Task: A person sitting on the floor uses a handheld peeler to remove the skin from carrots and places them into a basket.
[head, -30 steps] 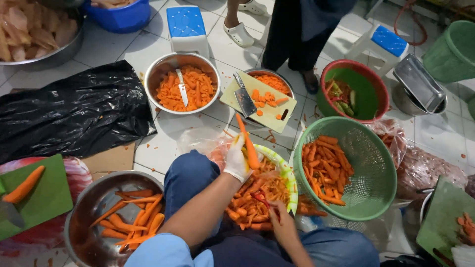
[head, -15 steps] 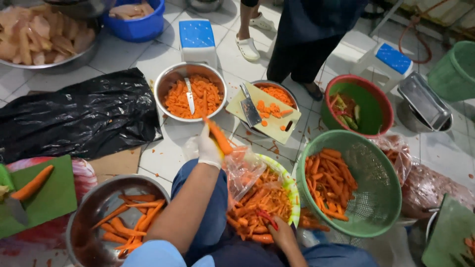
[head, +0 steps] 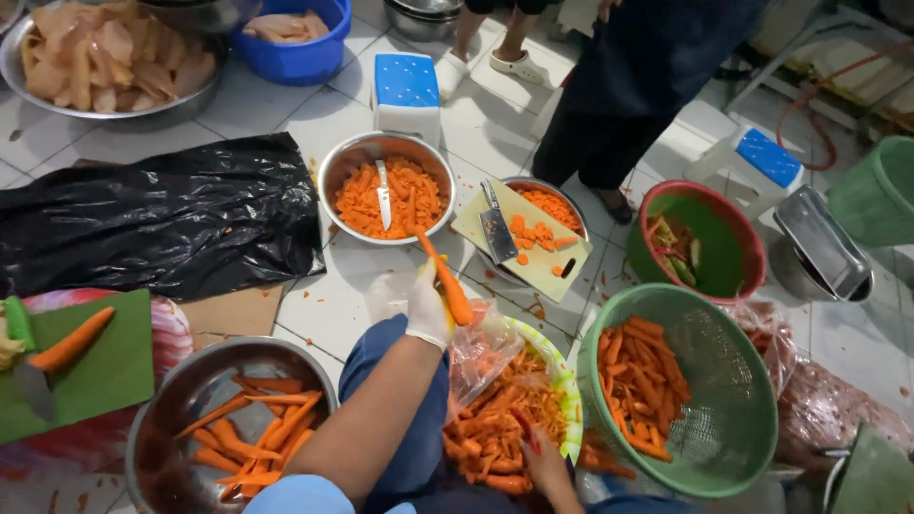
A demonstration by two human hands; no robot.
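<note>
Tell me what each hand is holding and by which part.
Left hand, gloved, holds a peeled carrot by its thick lower end. Right hand rests among carrot pieces; its grip cannot be told.

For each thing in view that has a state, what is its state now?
Left hand: gloved, gripping a carrot.
Carrot: whole, held up.
Right hand: bare, in the scraps bowl.
Scraps bowl: full of peelings.
Green basket: partly filled with carrots.
Steel bowl: holds chopped carrot, knife inside.
</note>
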